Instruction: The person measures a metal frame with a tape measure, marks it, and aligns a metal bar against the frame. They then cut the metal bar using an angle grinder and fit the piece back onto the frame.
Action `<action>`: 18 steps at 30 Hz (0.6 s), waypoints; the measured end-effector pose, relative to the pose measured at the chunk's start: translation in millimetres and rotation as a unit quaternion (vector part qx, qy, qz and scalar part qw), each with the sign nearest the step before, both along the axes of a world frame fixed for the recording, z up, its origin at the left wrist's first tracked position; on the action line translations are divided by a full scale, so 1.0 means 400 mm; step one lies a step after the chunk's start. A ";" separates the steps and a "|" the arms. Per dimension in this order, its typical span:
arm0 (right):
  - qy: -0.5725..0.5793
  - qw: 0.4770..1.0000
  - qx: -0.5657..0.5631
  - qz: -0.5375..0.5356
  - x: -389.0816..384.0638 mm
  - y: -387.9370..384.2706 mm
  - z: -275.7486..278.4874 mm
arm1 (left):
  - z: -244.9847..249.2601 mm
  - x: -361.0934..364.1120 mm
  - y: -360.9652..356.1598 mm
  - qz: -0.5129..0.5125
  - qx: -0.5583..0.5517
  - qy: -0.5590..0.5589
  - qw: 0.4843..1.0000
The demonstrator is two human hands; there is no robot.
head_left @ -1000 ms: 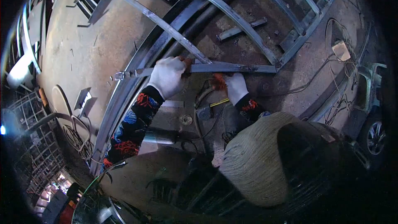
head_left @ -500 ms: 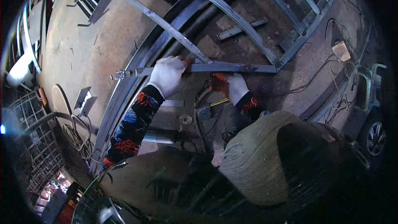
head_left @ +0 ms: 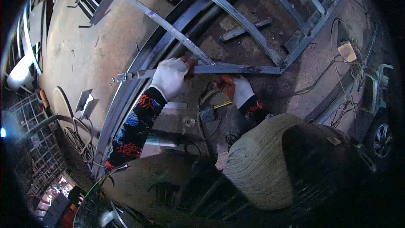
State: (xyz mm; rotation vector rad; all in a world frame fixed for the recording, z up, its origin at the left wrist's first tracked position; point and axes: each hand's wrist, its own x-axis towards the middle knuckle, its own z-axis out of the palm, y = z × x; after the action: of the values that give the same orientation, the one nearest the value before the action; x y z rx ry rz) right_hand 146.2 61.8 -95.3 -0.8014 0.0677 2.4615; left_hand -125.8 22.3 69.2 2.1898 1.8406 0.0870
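Note:
My left hand [head_left: 169, 78], in a white glove with orange-red on the fingers, is closed around a grey metal bar [head_left: 240, 69] that forms the near edge of a ladder-like metal frame [head_left: 249, 27]. Just below the bar is my right hand [head_left: 239, 91], gloved the same way, its fingers curled. Whatever those fingers hold, if anything, is hidden. A dark cable [head_left: 201, 107] curves down from near them. Beside my right wrist a tape measure [head_left: 207, 115] lies with a short yellow length of tape pulled out toward the hand.
Long metal rails [head_left: 126, 85] run under the bar's left end. A loose metal piece [head_left: 246, 29] lies inside the frame. Cables [head_left: 344, 88] and a wooden block [head_left: 347, 52] are at right, near a wheel [head_left: 382, 140]. A wire grid [head_left: 36, 133] stands at lower left.
The fingers of my right hand have shifted slightly under the bar. My left hand keeps its hold in the same place.

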 end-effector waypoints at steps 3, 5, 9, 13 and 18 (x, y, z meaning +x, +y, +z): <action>-0.060 0.997 0.055 0.015 -0.026 0.006 0.020 | -0.011 -0.004 -0.005 -0.007 0.014 -0.002 1.000; -0.069 0.991 0.114 0.030 -0.036 0.014 0.017 | -0.016 -0.005 -0.005 -0.001 -0.013 0.007 1.000; -0.078 0.992 0.096 0.023 -0.050 0.020 0.008 | -0.012 -0.004 -0.006 -0.001 0.003 -0.004 1.000; -0.160 0.968 0.187 0.041 -0.057 0.011 0.021 | -0.011 -0.005 -0.003 0.003 -0.003 -0.014 1.000; -0.095 0.983 0.154 0.045 -0.043 0.034 0.063 | -0.013 -0.004 -0.007 0.013 0.016 -0.034 0.999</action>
State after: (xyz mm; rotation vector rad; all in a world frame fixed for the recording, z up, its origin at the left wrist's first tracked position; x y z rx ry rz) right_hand 129.0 75.6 -70.0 -0.9103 -0.4166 2.3833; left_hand -127.3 19.3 64.0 2.1562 1.8441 0.1947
